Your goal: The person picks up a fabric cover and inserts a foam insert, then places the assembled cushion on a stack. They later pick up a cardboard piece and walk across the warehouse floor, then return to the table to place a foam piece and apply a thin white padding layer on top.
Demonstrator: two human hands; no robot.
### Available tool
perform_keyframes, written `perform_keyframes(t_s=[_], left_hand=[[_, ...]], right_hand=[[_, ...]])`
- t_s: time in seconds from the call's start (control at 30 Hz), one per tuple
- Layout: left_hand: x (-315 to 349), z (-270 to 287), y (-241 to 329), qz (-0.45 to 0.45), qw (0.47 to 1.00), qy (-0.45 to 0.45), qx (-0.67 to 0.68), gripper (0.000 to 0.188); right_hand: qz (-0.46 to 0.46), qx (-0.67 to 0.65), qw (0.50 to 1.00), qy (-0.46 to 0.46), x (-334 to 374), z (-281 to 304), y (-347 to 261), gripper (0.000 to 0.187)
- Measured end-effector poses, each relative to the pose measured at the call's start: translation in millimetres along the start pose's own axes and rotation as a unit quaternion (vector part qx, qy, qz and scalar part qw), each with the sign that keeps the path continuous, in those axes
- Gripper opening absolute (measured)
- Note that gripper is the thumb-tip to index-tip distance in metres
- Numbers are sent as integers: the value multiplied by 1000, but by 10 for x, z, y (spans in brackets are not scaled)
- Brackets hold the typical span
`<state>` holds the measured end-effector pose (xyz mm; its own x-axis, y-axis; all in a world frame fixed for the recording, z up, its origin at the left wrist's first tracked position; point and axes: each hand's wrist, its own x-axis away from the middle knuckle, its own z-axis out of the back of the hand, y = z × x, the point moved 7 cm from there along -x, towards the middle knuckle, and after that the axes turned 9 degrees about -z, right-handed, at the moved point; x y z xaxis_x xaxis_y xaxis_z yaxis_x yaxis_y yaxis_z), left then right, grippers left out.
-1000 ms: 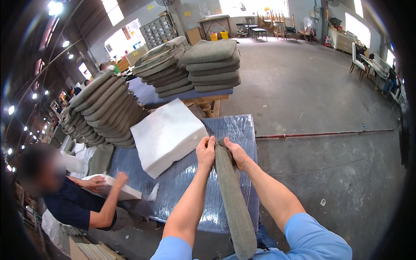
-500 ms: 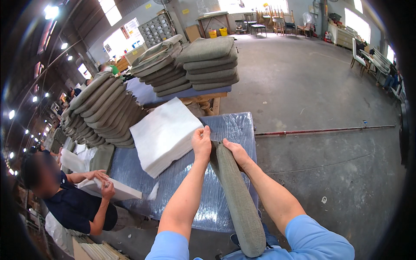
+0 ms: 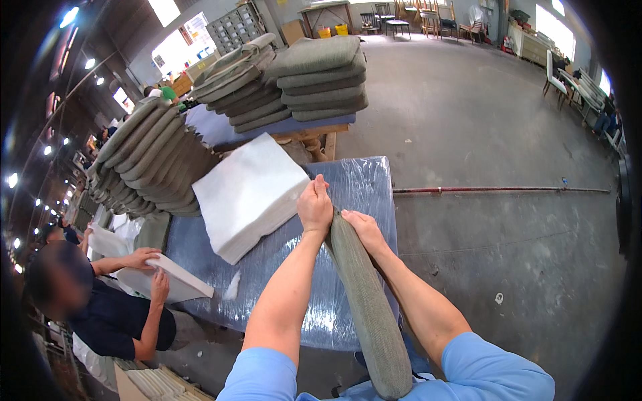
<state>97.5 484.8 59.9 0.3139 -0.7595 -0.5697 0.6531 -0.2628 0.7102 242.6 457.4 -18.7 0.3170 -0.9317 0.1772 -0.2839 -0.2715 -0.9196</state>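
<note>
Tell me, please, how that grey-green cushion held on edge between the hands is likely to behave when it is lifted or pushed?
The cushion stands on edge between the left hand and right hand without drooping, so it is probably fairly firm. Its rounded, padded look suggests it is light for its size. The woven cover looks grippy, and the flat stacked cushions suggest it won't roll.
</note>
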Motion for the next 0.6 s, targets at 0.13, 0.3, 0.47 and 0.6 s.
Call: perform_keyframes(t_s=[0.13,0.3,0.47,0.6], left_hand=[[-5,-106,-106,24,1000,-7,13,56],[17,94,-363,53,997,-48,41,62],[567,-19,-297,320,838,-215,385,81],[709,218,-101,318,845,-228,365,80]], right_hand=[[10,25,999,29,-17,21,29,36],[-9,34,999,3,71,-192,-109,37],[-96,-51,994,-21,-77,25,-196,40],[-106,25,994,-19,-217,-116,-360,39]])
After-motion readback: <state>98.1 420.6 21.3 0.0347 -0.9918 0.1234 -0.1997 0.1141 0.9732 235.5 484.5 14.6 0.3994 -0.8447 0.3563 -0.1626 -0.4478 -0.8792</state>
